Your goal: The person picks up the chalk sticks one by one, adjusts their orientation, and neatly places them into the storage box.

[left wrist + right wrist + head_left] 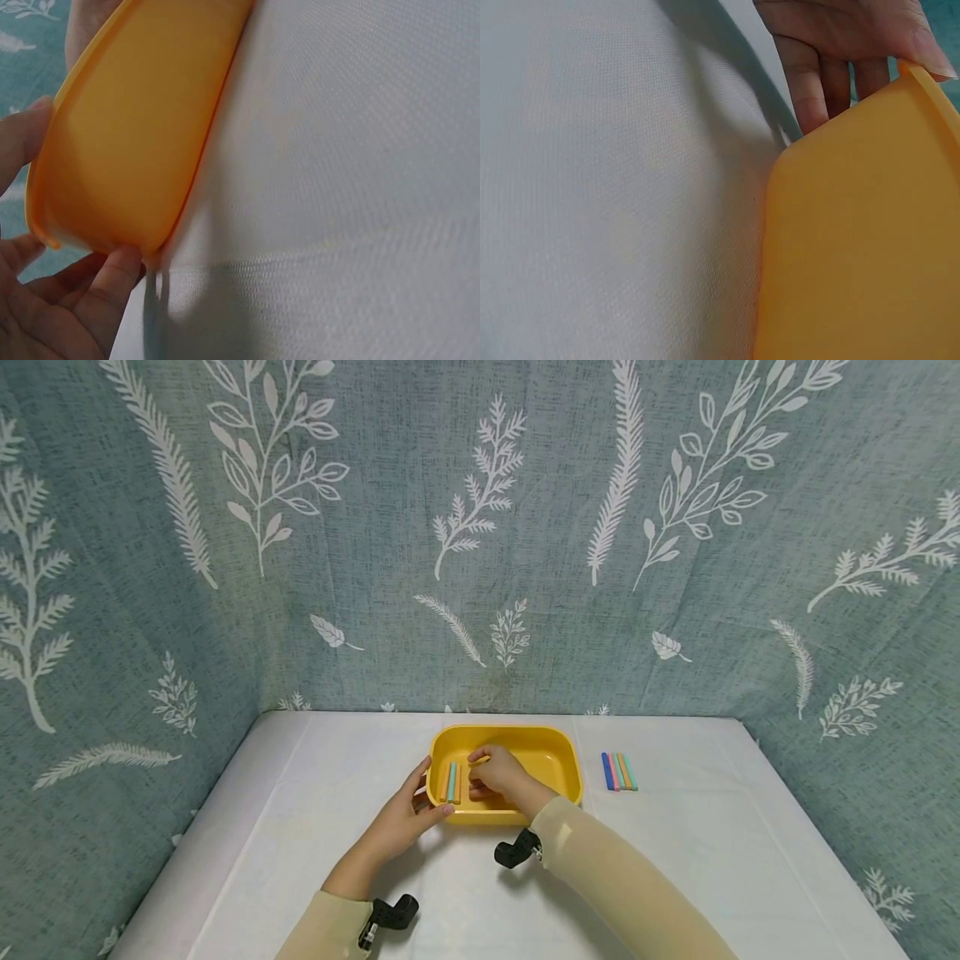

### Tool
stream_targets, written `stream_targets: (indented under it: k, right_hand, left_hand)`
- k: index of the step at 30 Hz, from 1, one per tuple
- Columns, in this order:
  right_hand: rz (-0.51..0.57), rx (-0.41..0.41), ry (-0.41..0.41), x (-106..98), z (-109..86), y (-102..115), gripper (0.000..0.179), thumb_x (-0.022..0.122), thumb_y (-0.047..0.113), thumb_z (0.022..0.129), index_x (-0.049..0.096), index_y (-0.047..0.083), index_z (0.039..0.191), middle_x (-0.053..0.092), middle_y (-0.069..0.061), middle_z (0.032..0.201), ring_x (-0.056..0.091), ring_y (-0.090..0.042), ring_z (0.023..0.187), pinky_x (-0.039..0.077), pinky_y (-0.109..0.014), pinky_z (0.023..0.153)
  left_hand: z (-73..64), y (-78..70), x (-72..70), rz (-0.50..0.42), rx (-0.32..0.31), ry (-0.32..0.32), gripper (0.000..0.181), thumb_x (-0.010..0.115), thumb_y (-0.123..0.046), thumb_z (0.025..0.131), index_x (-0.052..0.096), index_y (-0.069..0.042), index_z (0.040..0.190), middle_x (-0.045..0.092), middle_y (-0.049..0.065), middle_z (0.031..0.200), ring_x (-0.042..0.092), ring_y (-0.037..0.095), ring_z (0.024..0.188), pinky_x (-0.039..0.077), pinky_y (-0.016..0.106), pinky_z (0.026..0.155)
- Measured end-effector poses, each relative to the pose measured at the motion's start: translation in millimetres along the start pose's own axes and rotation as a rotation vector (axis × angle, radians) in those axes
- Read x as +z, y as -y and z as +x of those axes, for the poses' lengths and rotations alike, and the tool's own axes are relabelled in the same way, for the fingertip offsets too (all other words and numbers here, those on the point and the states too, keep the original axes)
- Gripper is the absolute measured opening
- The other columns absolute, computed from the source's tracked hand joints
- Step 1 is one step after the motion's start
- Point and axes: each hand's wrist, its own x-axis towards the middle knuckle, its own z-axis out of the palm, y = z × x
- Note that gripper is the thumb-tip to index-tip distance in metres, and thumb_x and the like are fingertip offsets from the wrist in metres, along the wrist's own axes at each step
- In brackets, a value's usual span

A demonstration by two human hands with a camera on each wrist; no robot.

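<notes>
Left fingers (116,283) clamping the yellow tray (487,818), we're seemingly arranging chalks (452,782). Right fingers (482,753): can't tell. Next is needing alignment.

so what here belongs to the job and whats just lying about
In the job: yellow box, held by the left hand; inside sticks, beside the right hand; probably outside sticks

Just around: patterned curtain, white tablecloth, wrist cameras

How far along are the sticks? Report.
Looks done: three slim orange and light-blue sticks lie inside the rectangular yellow plastic tray. In hand: the left hand grips the tray's end; the right hand is inside, its hold unclear. Apparently remaining: the multicoloured row of slim sticks on the white tablecloth.
</notes>
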Motion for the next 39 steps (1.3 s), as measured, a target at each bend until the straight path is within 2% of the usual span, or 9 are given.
stream_targets:
  k: [9, 17, 26, 33, 39]
  right_hand:
    - [0.006, -0.026, -0.002, -7.1, -4.5, 0.7, 0.021, 0.063, -0.002, 0.093, 0.063, -0.003, 0.114, 0.062, -0.015, 0.083, 0.064, -0.018, 0.058, 0.061, -0.03, 0.059]
    - [-0.007, -0.06, 0.018, -19.2, -16.5, 8.8, 0.026, 0.061, -0.001, 0.094, 0.062, -0.006, 0.12, 0.061, -0.015, 0.09, 0.063, -0.018, 0.064, 0.06, -0.029, 0.06]
    - [0.004, -0.098, 0.037, -36.5, -30.9, 16.5, 0.027, 0.061, 0.002, 0.096, 0.062, -0.007, 0.122, 0.063, -0.02, 0.099, 0.065, -0.021, 0.071, 0.062, -0.038, 0.072]
    - [0.04, -0.13, 0.055, -52.7, -42.1, 22.4, 0.027, 0.057, 0.004, 0.099, 0.06, -0.007, 0.124, 0.062, -0.022, 0.108, 0.064, -0.024, 0.077, 0.061, -0.043, 0.08]
    - [0.043, -0.166, 0.043, -65.1, -52.2, 26.3, 0.026, 0.057, 0.004, 0.1, 0.06, -0.006, 0.124, 0.062, -0.024, 0.112, 0.065, -0.032, 0.086, 0.06, -0.044, 0.08]
  left_hand:
    - [-2.1, 0.1, -1.7, -0.008, 0.017, 0.01, 0.091, 0.073, -0.025, 0.094, 0.014, -0.016, 0.162, 0.033, 0.021, 0.158, 0.046, 0.039, 0.136, 0.046, 0.048, 0.106]
    - [-1.9, 2.0, -1.6, -0.004, 0.002, 0.015, 0.092, 0.073, -0.027, 0.094, 0.012, -0.017, 0.163, 0.032, 0.02, 0.158, 0.046, 0.038, 0.137, 0.045, 0.046, 0.107]
    - [-3.0, 0.0, -0.9, -0.005, -0.005, 0.014, 0.093, 0.074, -0.028, 0.093, 0.012, -0.018, 0.163, 0.033, 0.017, 0.158, 0.046, 0.037, 0.137, 0.045, 0.045, 0.107]
    - [-2.0, -2.1, -0.6, -0.026, 0.017, 0.011, 0.092, 0.074, -0.024, 0.093, 0.014, -0.016, 0.162, 0.035, 0.021, 0.156, 0.048, 0.038, 0.135, 0.046, 0.047, 0.105]
    - [0.0, -1.6, -0.2, -0.003, 0.016, 0.004, 0.092, 0.074, -0.025, 0.093, 0.014, -0.016, 0.162, 0.035, 0.02, 0.156, 0.048, 0.037, 0.135, 0.046, 0.046, 0.106]
